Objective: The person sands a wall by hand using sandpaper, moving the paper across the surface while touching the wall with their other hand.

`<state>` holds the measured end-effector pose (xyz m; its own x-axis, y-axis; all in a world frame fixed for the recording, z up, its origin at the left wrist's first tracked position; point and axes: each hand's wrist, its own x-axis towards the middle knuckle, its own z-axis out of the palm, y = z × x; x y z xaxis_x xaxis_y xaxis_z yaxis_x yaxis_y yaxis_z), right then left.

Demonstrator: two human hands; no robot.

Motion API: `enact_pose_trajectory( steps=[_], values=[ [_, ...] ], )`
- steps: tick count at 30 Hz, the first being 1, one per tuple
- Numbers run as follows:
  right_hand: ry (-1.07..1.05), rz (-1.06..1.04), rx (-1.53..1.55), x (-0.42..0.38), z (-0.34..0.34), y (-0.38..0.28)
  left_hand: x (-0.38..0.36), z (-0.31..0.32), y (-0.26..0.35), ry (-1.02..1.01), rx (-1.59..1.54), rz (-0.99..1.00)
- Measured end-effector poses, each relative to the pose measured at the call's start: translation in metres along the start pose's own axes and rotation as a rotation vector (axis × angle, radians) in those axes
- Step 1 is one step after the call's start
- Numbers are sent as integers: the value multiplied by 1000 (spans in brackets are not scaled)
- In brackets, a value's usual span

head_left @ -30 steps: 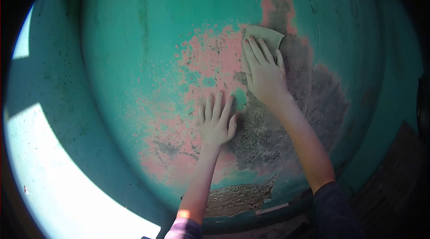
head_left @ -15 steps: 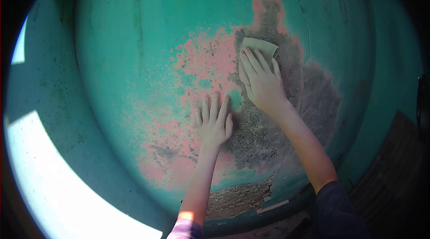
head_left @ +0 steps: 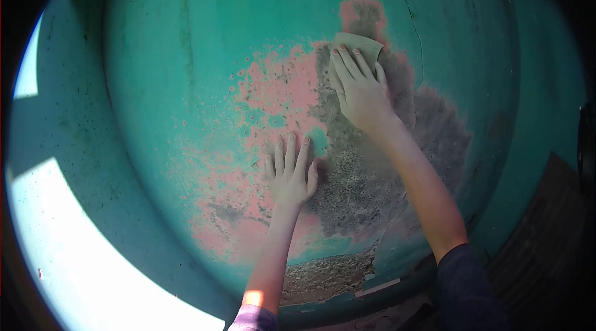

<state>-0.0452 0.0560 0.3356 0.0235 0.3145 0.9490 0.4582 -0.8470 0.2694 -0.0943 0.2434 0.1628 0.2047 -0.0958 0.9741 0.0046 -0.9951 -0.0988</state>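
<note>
A turquoise painted wall (head_left: 167, 64) fills the view, its paint worn through to pink (head_left: 282, 86) and bare grey plaster (head_left: 360, 182). My right hand (head_left: 360, 92) holds a greyish sheet of sandpaper (head_left: 367, 45) against the upper part of the grey patch, fingers extended over it. The side of the sheet facing the wall is hidden. Lower and to the left, my left hand (head_left: 290, 176) lies flat on the pink-and-turquoise area with its fingers spread and nothing in it. Pale dust coats both hands.
A thin crack (head_left: 415, 21) runs down the wall at the upper right. Near the bottom, broken plaster exposes a rough brown strip (head_left: 329, 276). Bright sunlight (head_left: 93, 250) falls at the lower left.
My right hand and the sandpaper have slid a little upward on the wall. My left hand stays at the same spot; the whole view has shifted slightly.
</note>
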Motion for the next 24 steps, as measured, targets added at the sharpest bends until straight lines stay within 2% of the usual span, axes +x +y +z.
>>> enact_pose_trajectory(
  steps=[4, 10, 12, 15, 20, 24],
  values=[
    [49, -21, 78, 19, 3, 10, 1, -6, 17, -11, -82, -43],
    [-7, 11, 36, -19, -1, 14, 18, -23, 50, -119, -233, -89],
    [15, 14, 34, 12, 0, 23, 31, -25, 57, -138, -268, -61],
    [38, 6, 46, 27, -3, 32, 51, -20, 67, -90, -274, -48],
    [26, -9, 49, -10, 2, 34, 68, -17, 80, -58, -240, -61],
    [35, -44, -21, 31, -7, 40, 72, -7, 87, -15, -155, -86]
  ],
)
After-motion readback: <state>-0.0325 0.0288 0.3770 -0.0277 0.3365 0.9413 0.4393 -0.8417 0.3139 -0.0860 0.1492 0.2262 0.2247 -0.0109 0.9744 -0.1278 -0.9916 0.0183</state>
